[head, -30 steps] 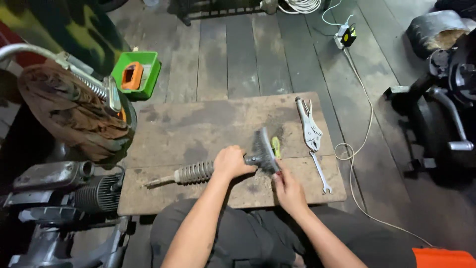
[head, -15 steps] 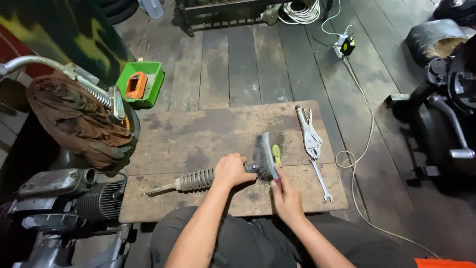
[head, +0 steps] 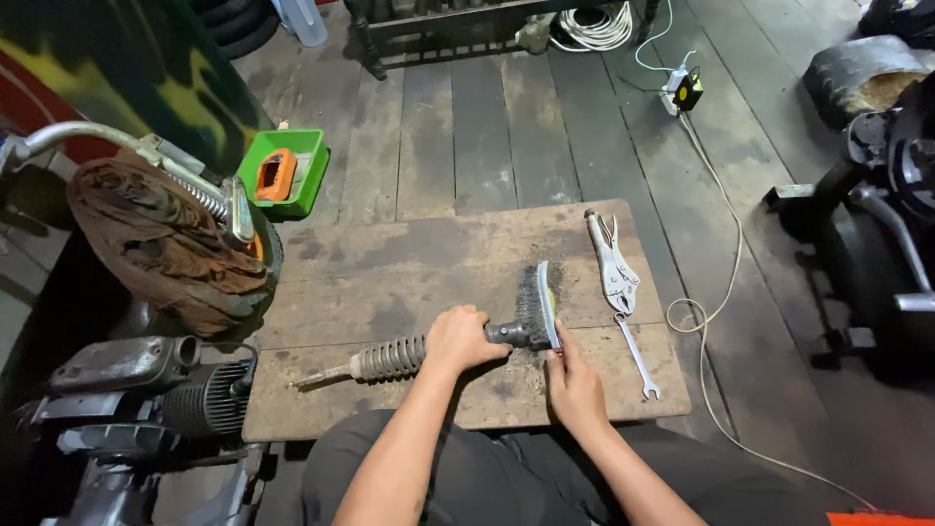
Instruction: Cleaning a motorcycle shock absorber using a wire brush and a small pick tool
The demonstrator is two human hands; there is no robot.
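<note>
At the frame's lower centre the left hand (head: pixel 466 338) wraps closed around a coil-sprung shock absorber (head: pixel 390 357) lying on the wooden board (head: pixel 409 258). The right hand (head: pixel 575 385) grips the handle of a wire brush (head: pixel 538 304) whose bristles touch the absorber's end. Right of them lie locking pliers (head: pixel 614 261) and a wrench (head: pixel 638 358).

Bench (head: pixel 409 263), frame centre: shock absorber (head: pixel 390 357) lower left, wire brush (head: pixel 538 304) middle, locking pliers (head: pixel 614 263) and wrench (head: pixel 638 358) right.
</note>
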